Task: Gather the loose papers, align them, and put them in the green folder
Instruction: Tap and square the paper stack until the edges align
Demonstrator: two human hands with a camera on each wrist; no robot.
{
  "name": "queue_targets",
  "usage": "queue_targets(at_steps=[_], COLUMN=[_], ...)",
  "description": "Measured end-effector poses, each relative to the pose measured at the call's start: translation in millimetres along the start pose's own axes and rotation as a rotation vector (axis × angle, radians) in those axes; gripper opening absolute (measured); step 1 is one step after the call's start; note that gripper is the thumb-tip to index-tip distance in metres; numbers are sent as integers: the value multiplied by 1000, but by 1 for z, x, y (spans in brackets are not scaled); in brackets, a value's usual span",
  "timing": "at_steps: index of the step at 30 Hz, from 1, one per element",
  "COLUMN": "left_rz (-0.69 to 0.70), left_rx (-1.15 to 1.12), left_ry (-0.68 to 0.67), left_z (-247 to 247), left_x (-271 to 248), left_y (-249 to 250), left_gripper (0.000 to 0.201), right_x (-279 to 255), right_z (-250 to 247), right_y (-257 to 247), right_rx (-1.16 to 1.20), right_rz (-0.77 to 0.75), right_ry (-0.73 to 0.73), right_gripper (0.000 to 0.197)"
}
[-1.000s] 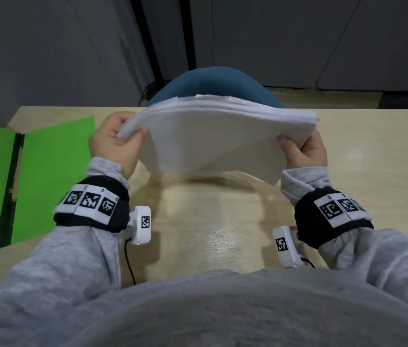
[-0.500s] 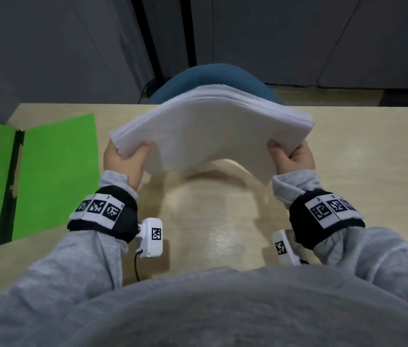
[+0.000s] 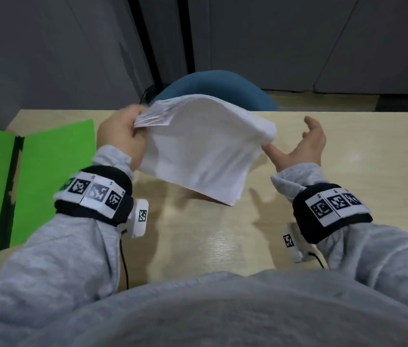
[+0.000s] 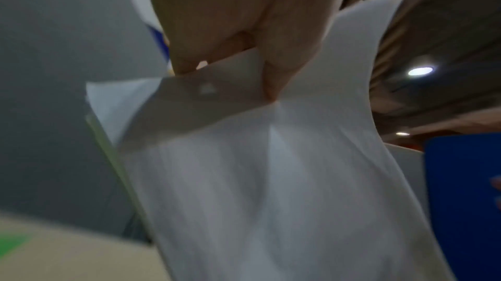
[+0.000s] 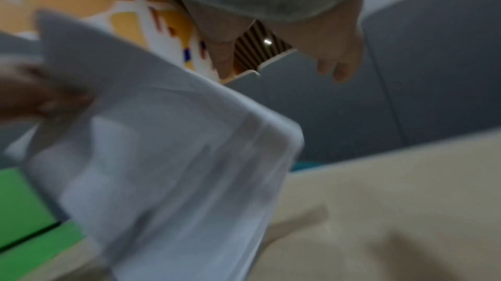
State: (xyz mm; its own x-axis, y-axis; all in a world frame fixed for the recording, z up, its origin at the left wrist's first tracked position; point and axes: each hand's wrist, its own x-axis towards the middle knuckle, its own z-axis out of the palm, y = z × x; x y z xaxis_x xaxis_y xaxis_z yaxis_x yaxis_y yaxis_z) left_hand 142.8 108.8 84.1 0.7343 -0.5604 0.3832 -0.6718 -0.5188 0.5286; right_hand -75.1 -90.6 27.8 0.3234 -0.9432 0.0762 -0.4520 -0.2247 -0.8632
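A thick stack of white papers (image 3: 200, 146) hangs in the air above the table, sagging down toward the right. My left hand (image 3: 120, 136) grips its left edge, thumb on top; in the left wrist view the left hand (image 4: 244, 34) pinches the papers (image 4: 271, 178). My right hand (image 3: 300, 144) is spread just right of the stack, thumb near its right edge, holding nothing. In the right wrist view the right hand (image 5: 284, 49) is above the blurred papers (image 5: 173, 167). The green folder (image 3: 47, 171) lies spread flat at the table's left edge.
The light wooden table (image 3: 323, 171) carries only the folder. A blue chair back (image 3: 218, 86) stands behind the far edge, with grey panels beyond. Cables run from both wrist cameras near my body.
My right hand has let go of the stack's right edge and spread its fingers. The left hand has lifted and turned its side up, so the papers now droop to the right.
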Motion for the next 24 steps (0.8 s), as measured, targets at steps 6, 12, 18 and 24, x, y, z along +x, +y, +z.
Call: queue_targets(at_steps=[6,12,18,24], left_rz=[587,467,-152,-133], left_rx=[296,131,-852,-894], left_ry=[-123,182,-129,-133], left_z=[-7,-6,1,0], left_x=[8,4,-3,-2], left_y=[57,58,39,43], left_gripper=[29,46,74,39], right_x=[-17,-30,-26,-22], right_z=[6,-6,-26,-26], right_y=[-60,-76,-77,-81], right_rx=[-131,320,449,470], right_rz=[-425,-76,-111,-35], right_ry=[-346,-441,-210,-99], right_gripper=[74,27,5,16])
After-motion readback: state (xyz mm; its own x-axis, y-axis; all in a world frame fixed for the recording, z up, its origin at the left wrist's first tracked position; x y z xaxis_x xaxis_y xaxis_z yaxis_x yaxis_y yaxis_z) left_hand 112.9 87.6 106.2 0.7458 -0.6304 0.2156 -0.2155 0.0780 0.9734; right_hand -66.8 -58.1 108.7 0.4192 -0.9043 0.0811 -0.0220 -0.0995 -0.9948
